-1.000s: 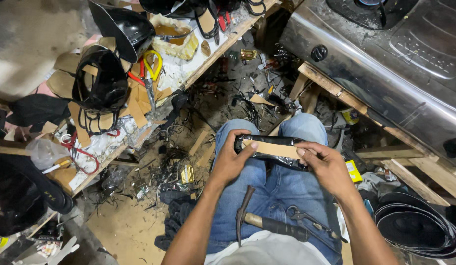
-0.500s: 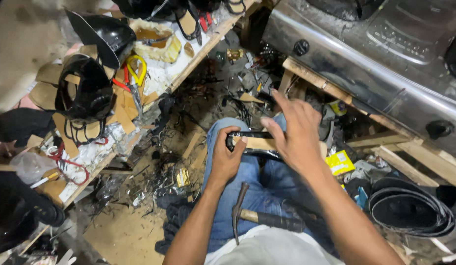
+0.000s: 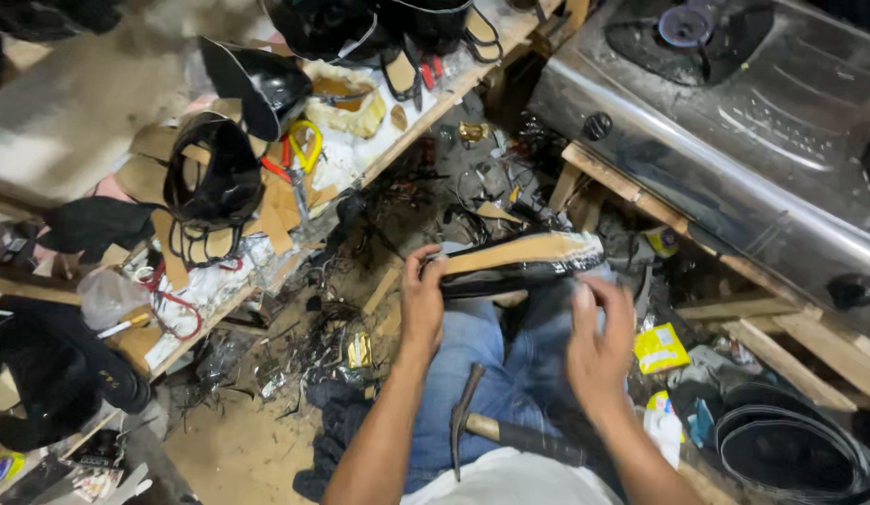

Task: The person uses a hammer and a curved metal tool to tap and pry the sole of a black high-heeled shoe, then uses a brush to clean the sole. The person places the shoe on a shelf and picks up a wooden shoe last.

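Left hand (image 3: 422,304) has its fingers clamped on the near-left end of the black-and-tan sole strip (image 3: 514,262) above the knees; right hand (image 3: 599,341) hovers open just below, holding nothing. Looks mid-inspection; regripping comes next, I'd guess.

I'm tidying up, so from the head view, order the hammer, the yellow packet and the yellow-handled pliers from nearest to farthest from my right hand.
From the right hand:
1. Yellow packet, just to its right on the floor.
2. Hammer, on the lap, lower left.
3. Pliers, far left on the bench.

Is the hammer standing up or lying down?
Lying down. The hammer rests flat across the person's lap, head pointing left, with neither hand touching it.
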### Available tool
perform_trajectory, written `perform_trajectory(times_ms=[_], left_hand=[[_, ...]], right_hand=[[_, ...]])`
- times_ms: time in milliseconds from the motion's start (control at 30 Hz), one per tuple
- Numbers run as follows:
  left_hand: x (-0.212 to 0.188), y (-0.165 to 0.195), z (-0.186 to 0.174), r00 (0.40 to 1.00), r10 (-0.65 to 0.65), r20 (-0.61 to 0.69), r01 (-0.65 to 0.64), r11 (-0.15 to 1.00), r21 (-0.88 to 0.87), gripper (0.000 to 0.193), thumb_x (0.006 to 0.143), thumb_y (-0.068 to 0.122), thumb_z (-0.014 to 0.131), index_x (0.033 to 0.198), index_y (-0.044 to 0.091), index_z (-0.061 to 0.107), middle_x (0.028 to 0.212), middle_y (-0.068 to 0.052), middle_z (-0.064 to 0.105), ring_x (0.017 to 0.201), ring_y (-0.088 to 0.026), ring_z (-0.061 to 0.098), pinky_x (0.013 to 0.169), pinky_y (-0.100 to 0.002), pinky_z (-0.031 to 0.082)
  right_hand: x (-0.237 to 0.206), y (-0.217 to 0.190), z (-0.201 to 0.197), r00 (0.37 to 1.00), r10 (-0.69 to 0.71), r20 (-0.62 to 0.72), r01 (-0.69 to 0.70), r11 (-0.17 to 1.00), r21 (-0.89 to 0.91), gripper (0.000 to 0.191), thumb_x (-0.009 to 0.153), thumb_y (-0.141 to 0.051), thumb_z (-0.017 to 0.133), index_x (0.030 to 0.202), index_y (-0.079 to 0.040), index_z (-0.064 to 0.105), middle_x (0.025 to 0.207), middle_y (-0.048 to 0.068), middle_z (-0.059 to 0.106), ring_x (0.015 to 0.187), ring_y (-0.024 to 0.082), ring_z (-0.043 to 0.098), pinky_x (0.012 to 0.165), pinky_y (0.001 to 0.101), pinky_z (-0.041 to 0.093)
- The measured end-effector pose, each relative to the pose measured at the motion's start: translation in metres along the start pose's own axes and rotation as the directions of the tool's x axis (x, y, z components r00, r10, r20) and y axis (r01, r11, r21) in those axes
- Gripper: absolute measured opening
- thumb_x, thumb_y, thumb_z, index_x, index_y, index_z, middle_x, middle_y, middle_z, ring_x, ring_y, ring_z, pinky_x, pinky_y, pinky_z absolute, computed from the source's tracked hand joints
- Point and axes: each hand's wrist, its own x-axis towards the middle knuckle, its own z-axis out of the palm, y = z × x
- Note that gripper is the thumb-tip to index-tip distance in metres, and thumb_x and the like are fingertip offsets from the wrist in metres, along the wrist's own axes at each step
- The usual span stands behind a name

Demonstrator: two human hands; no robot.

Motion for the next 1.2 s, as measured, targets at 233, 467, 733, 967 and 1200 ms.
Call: perform_trajectory(times_ms=[233,467,733,967,1200], left_hand=[[-0.033,-0.008,0.005,0.837,-0.339,0.430,0.530,0.697,-0.482,0.059,0.104,0.051,0.034,0.119,0.005,0.068,0.091,-0.014,0.074,0.072,-0.026,0.071,0.054,-0.037,0.058],[-0.072,0.021,-0.029,0.953,-0.289,0.096,0.225,0.880,0.418,0.054,0.107,0.047,0.039,0.139,0.007,0.056,0.120,-0.019,0.063,0.104,-0.034,0.060,0.082,-0.042,0.048],[-0.081,0.076,-0.042,0.956,-0.242,0.167,0.197,0.949,0.245,0.064,0.098,0.039,0.067,0.145,-0.001,0.049,0.137,-0.025,0.055,0.127,-0.037,0.051,0.106,-0.044,0.040],[-0.079,0.105,-0.029,0.969,-0.029,0.247,-0.083,0.899,0.430,0.089,0.093,0.037,0.073,0.160,0.001,0.028,0.147,-0.019,0.044,0.140,-0.027,0.044,0.115,-0.040,0.035],[-0.059,0.099,-0.009,0.975,-0.124,0.186,0.102,0.987,0.125,0.089,0.096,0.057,0.053,0.162,0.005,0.023,0.146,-0.020,0.059,0.132,-0.028,0.054,0.115,-0.040,0.038]], right_hand=[[-0.001,0.006,0.030,0.858,0.014,0.513,-0.270,0.862,0.429,0.092,0.079,-0.012,0.074,0.157,-0.005,0.026,0.139,0.011,0.057,0.126,0.023,0.057,0.108,0.0368,0.041],[0.004,-0.039,0.074,0.698,0.113,0.708,-0.606,0.620,0.498,0.105,0.071,-0.015,0.079,0.160,-0.002,0.025,0.149,0.020,0.049,0.135,0.030,0.050,0.109,0.0404,0.041],[0.012,-0.018,0.082,0.681,-0.077,0.729,-0.288,0.887,0.362,0.078,0.097,-0.021,0.060,0.164,-0.004,0.025,0.169,0.016,0.035,0.155,0.025,0.030,0.121,0.0367,0.024],[0.011,0.021,0.098,0.606,0.024,0.795,-0.422,0.857,0.296,0.085,0.090,-0.019,0.062,0.161,-0.007,0.016,0.156,0.014,0.043,0.134,0.028,0.052,0.109,0.0373,0.041],[0.027,0.026,0.074,0.723,0.305,0.619,-0.615,0.692,0.378,0.075,0.082,-0.010,0.071,0.152,-0.001,0.046,0.134,0.016,0.068,0.122,0.026,0.064,0.103,0.0383,0.046]])
